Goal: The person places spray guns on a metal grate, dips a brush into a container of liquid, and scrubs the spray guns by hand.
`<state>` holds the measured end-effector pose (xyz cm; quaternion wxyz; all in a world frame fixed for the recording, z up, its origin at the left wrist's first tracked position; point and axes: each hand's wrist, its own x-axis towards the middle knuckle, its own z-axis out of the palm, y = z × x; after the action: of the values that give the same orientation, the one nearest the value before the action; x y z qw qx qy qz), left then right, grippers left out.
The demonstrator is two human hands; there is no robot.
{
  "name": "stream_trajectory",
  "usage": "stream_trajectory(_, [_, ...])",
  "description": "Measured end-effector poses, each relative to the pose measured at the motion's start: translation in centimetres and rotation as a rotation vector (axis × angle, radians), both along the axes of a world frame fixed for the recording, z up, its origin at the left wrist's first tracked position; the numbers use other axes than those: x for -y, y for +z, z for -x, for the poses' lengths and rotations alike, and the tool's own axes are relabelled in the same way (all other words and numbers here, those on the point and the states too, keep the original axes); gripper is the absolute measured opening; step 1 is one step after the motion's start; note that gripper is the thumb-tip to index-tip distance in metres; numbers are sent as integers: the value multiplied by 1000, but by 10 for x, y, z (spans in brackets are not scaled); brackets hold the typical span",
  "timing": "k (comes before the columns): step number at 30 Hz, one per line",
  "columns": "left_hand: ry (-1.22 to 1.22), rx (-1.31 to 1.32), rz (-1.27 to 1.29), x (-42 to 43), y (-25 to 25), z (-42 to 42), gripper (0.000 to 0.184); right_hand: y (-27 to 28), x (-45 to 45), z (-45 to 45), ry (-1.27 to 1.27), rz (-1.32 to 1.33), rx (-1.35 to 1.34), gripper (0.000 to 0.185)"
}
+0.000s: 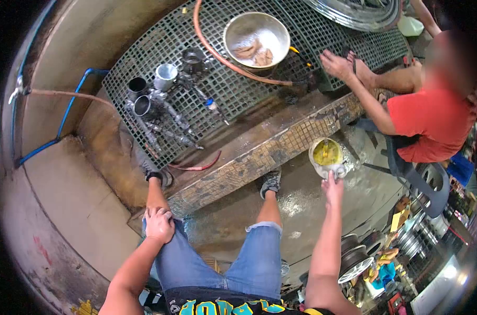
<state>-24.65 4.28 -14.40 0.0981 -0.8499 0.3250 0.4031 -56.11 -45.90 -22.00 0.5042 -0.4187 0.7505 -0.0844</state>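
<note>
A concrete wall curves left of the grated table bearing metal parts and a basin; the left hand lies loosely on a knee; the right hand meets the tub, grip unclear.

Looks like a workshop for vehicle or machine parts. Shows as much in the grimy metal parts with open cylindrical cups on a dark green plastic grating, the large shiny round metal rim and the spoked wheel with a dark rim. Fits also with the wet grey floor, thin blue pipe and crowded mixed hardware.
</note>
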Motion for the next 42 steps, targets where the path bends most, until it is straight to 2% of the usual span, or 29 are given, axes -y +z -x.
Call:
stream_trajectory(4, [46,-4,-19,-8,1,-14,27,58,-11,-60,163,-2,1,32])
stream_trajectory(6, [77,-20,-11,-10,4,-22,29,69,-9,-91,239,-3,8,32])
stream_trajectory(8, [114,-33,-8,-13,9,-29,30,69,-5,-122,476,-39,67,32])
stream_trajectory(12, [174,-57,-17,-23,11,-35,31,62,-10,-199,644,-16,163,33])
stream_trajectory(14, [204,-50,10,-29,7,-34,30,61,-12,-238,871,71,122,33])
stream_trajectory(18, [254,-52,27,-45,3,-31,29,51,-11,-301,1089,49,53,35])
stream_trajectory(21, [300,-93,0,-50,3,-28,32,31,-6,-333,1318,218,-38,44])
stream_trajectory(22, [311,-115,-19,-50,4,-27,34,31,-7,-343,1416,313,-167,51])
stream_trajectory(23, [319,-118,-20,-50,4,-27,34,31,-12,-349,1403,451,-201,50])
stream_trajectory(25, [324,-144,-7,-50,7,-26,33,5,-6,-351,1271,428,-11,51])
stream_trajectory(26, [329,-149,-9,-49,8,-24,33,-3,-12,-348,1276,424,-13,51])
stream_trajectory(28, [306,-163,-10,-48,9,-22,32,-1,-45,-348,671,559,340,52])
stream_trajectory(29, [313,-166,-9,-49,10,-19,32,-14,-52,-338,687,735,166,46])
stream_trajectory(30, [273,-134,-19,-50,9,-15,32,-38,-59,-323,647,828,176,34])
stream_trajectory(31, [234,-101,-29,-49,8,-14,32,-21,-89,-324,567,697,113,23])
stream_trajectory(32, [237,-102,-28,-44,10,-20,32,-23,-111,-323,635,722,111,14])
stream_trajectory(33, [245,-201,-39,-35,13,-32,30,-26,-132,-326,677,593,103,10])
stream_trajectory(35, [249,-304,-56,-18,-1,-48,29,-30,-156,-340,839,428,110,11])
stream_trajectory(37, [547,-356,405,0,-31,-62,26,-48,-144,-360,1108,572,-125,19])
stream_trajectory(38, [688,-337,503,13,-43,-69,26,-51,-139,-374,1092,570,-134,36])
stream_trajectory(39, [833,-314,600,22,-55,-73,27,-66,-129,-384,1119,483,-267,51])
stream_trajectory(41, [919,-326,598,19,-95,-65,29,-91,-109,-401,1195,363,-412,56])
stream_trajectory(42, [989,-340,607,19,-111,-64,31,-111,-93,-402,1172,194,-348,59])
